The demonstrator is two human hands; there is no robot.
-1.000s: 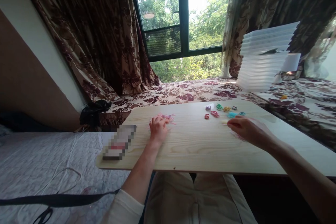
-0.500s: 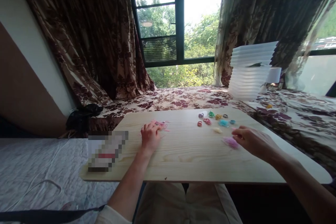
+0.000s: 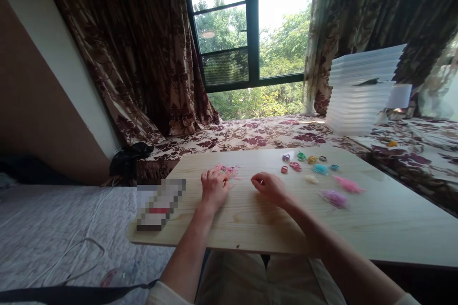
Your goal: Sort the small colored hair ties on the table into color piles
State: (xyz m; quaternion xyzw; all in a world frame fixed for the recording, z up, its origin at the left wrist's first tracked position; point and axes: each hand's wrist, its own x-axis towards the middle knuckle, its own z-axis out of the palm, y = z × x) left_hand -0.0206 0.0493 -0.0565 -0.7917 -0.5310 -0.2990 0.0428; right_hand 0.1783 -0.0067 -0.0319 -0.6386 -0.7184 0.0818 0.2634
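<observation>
My left hand (image 3: 214, 187) rests on the left part of the table with its fingers curled at the near edge of a mixed, mostly pink pile of small rubber bands (image 3: 232, 170). Whatever its fingertips hold is hidden. Over the bare middle, my right hand (image 3: 271, 188) has thumb and forefinger drawn together, with nothing visible in them. Right of it lie a pink heap (image 3: 348, 184), a purple heap (image 3: 334, 198), a light blue heap (image 3: 320, 169) and a cream heap (image 3: 311, 178). Behind are small looped bundles, among them green (image 3: 301, 156), yellow (image 3: 312, 159) and red (image 3: 284, 169).
The pale wooden table (image 3: 246, 224) has a blurred-out flat item (image 3: 161, 205) at its left. Beyond stand a ribbed white stack (image 3: 358, 95) and a lamp (image 3: 400, 96) on a flowered cover. A black bag (image 3: 130, 157) and white cables (image 3: 86, 228) lie left.
My right hand has moved left from the pink and purple heaps to the table's middle, uncovering the pink heap. My left hand stays by its pile. The view has turned slightly left.
</observation>
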